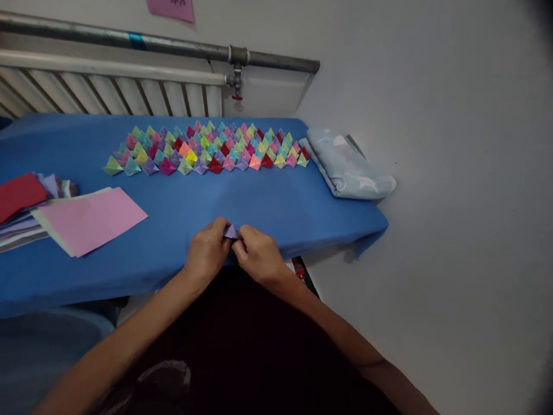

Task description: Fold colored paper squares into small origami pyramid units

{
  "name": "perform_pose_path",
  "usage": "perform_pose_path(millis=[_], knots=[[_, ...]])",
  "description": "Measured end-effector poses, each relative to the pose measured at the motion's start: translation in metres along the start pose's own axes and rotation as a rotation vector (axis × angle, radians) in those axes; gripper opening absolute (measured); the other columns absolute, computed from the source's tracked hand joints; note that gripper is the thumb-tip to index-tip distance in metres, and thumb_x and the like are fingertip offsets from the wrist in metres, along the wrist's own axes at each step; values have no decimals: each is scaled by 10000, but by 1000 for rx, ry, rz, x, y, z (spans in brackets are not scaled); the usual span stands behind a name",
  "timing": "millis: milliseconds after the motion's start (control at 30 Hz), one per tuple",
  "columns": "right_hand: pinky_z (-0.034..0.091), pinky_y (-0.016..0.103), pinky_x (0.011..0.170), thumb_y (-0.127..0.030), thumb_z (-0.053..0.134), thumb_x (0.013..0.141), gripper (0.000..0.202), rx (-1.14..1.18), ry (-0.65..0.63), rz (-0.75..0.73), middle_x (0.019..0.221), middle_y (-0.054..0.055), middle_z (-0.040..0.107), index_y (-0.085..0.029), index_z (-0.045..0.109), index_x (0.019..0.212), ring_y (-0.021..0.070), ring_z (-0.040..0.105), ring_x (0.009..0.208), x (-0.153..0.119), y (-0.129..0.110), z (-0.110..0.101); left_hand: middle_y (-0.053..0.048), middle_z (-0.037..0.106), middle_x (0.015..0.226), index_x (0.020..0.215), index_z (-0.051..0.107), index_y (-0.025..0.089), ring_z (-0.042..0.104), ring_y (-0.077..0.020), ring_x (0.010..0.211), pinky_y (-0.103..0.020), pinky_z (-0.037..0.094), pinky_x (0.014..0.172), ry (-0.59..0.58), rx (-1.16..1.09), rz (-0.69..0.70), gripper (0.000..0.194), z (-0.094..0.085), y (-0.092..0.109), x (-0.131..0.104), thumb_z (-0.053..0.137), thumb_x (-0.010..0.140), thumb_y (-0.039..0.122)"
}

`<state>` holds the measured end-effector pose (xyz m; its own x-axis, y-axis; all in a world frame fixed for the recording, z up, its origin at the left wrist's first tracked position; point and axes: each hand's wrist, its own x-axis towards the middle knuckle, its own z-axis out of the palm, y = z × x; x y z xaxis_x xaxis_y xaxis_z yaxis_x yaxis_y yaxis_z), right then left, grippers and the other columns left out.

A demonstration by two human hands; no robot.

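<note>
Between my two hands is a small purple folded paper boat (232, 231), its pointed peak facing up. My left hand (208, 248) pinches its left end, and my right hand (259, 251) pinches the right end. Both hands are closed, close to the near edge of the blue-covered table (173, 213); the lower part of the boat is hidden by fingers. Beyond them stand rows of similar folded paper boats (185, 166) in many colours. To the left lie pink paper sheets (93, 219) over pale green ones.
A red paper stack (21, 196) tops more paper at far left. Folded grey-blue cloth (345, 164) lies at the table's right end against the wall. A radiator (129, 92) and a metal pipe (181, 45) run behind. Below left is a blue basin (52, 346).
</note>
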<state>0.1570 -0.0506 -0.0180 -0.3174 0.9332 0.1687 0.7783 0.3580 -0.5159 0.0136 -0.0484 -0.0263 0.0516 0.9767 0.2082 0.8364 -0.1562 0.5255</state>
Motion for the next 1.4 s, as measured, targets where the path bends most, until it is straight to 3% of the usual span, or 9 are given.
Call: perform_pose_path(millis=[267,367,467,533,767,900,1233,1400], knots=[[384,281,679,-178,475,882,121,39,93,-95,833,55,665,-201,567,808,163,566,723,-1,0,3,-58,758,953,1017,687,208,694,-207,836,-308,494,768,67,-194,-50,209,-2,1,2,561,851,193],[416,264,664,-266,533,890,111,234,157,-118,793,29,650,-203,580,811,145,566,690,-4,1,3,-6,746,834,918,711,226,665,-173,761,-275,478,721,94,-526,-159,162,-4,-1,2,607,794,223],[428,234,617,-327,573,875,130,501,236,-36,747,-7,627,-213,587,813,115,549,635,-6,3,0,17,704,704,826,708,202,635,-152,665,-254,477,657,63,-980,-319,149,-4,-5,2,700,710,295],[426,226,593,-321,557,871,139,619,254,27,717,-18,610,-214,580,786,105,540,610,-5,4,-2,14,697,683,803,703,184,634,-144,635,-252,490,643,44,-1096,-364,200,-2,-7,2,740,668,328],[451,228,596,-310,575,827,107,826,188,72,702,-31,604,-213,597,788,102,549,617,1,0,-4,15,719,695,854,715,184,642,-114,585,-210,499,581,35,-1288,-485,383,-10,1,-2,845,502,258],[437,222,568,-324,588,817,122,948,108,86,673,-46,578,-208,627,823,89,513,577,1,-6,-9,24,703,630,775,716,173,627,-104,529,-184,477,525,17,-1402,-538,381,-17,6,-3,849,419,153],[352,213,500,-335,625,765,124,1035,47,188,601,-64,517,-212,615,771,79,443,526,1,-10,-13,23,690,611,679,715,167,588,-89,531,-186,460,538,-22,-1325,-528,310,-20,4,-5,874,414,187],[303,203,450,-293,589,714,90,1204,-137,324,513,-78,492,-203,594,709,68,397,461,4,-10,-15,23,680,626,662,711,172,553,-81,521,-184,418,511,-99,-1300,-498,302,-22,1,-6,890,425,225]])
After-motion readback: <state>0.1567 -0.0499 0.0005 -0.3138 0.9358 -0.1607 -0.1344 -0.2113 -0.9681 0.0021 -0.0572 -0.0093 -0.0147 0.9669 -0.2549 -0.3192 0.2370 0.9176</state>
